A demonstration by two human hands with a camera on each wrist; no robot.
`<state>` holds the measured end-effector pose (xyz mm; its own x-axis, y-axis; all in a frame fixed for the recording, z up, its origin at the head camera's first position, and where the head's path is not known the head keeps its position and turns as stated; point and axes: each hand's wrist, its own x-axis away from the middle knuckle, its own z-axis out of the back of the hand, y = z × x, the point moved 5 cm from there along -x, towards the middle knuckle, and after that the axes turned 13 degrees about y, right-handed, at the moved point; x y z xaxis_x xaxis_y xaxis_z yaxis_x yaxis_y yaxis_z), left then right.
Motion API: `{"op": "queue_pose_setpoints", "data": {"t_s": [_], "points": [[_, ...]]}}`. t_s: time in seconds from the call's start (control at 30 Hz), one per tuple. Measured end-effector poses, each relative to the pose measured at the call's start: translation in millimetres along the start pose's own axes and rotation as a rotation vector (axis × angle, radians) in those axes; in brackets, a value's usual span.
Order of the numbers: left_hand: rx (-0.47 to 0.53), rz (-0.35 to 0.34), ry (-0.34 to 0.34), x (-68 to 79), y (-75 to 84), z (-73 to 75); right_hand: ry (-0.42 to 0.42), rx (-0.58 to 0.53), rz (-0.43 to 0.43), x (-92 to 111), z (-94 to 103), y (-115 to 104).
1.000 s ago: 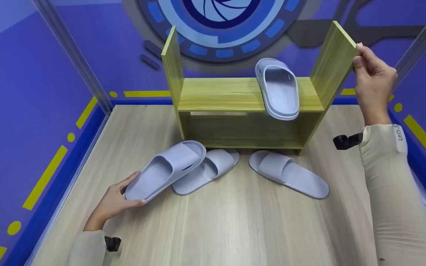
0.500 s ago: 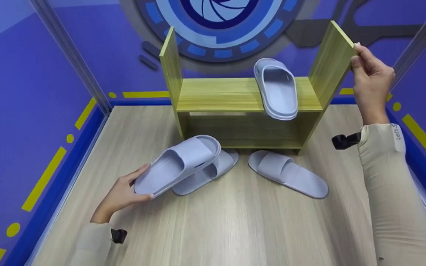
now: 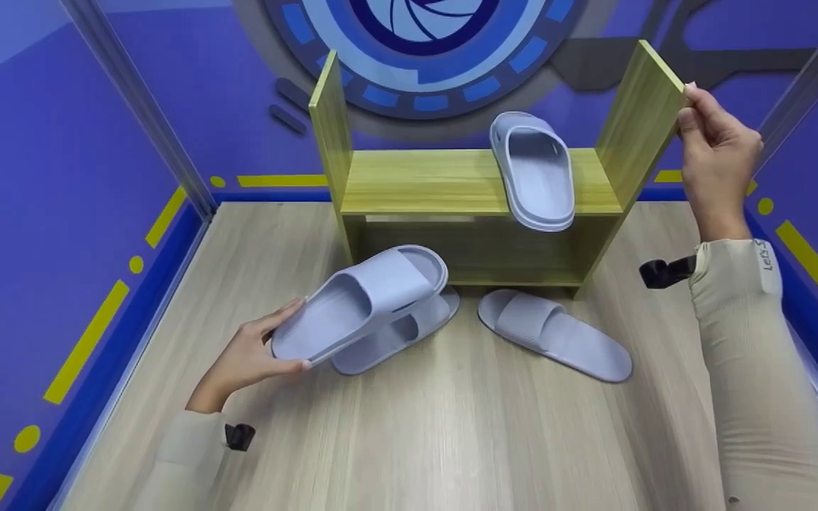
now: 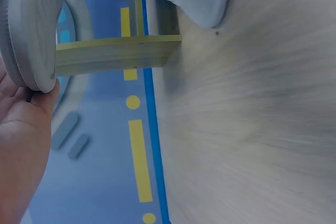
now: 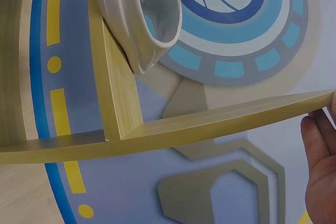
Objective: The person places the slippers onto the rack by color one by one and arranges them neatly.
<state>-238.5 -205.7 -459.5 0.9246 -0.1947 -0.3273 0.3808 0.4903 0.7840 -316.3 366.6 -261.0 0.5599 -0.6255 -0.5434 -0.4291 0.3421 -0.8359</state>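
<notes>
My left hand (image 3: 249, 358) grips a light grey-blue slide sandal (image 3: 331, 316) by its heel end, thumb on the near side and fingers on the far side. The sandal is held up with its toe toward the rack, overlapping another grey slide (image 3: 373, 348) on the floor. In the left wrist view the held sandal (image 4: 34, 30) shows from its side. My right hand (image 3: 721, 152) pinches the top front edge of the wooden shoe rack's right side panel (image 3: 640, 121). On the rack's upper shelf (image 3: 416, 181), toward the right, sits a matching slide (image 3: 538, 170), heel jutting past the front edge.
A further grey slide (image 3: 558, 333) lies on the wood-grain floor (image 3: 451, 440) in front of the rack, right of centre. The rack's lower level (image 3: 466, 248) sits under the upper shelf. Blue printed walls (image 3: 47, 213) enclose the left, back and right.
The left hand has carried its sandal up and to the right, toward the rack, covering more of the slide beneath. The right hand keeps its pinch on the side panel.
</notes>
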Motion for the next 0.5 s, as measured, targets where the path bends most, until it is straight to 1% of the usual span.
{"op": "queue_pose_setpoints", "data": {"t_s": [0.23, 0.33, 0.5], "points": [[-0.004, -0.024, 0.002, -14.2, 15.8, -2.3, 0.004, -0.018, -0.010, -0.8, 2.6, 0.8], [-0.019, -0.034, 0.004, -17.8, 20.8, -4.2, 0.003, -0.025, -0.008, -0.9, 2.2, 1.7], [-0.020, -0.053, 0.010, -22.5, 27.0, -6.3, -0.002, -0.002, 0.008, -0.9, 0.7, 1.5]]}}
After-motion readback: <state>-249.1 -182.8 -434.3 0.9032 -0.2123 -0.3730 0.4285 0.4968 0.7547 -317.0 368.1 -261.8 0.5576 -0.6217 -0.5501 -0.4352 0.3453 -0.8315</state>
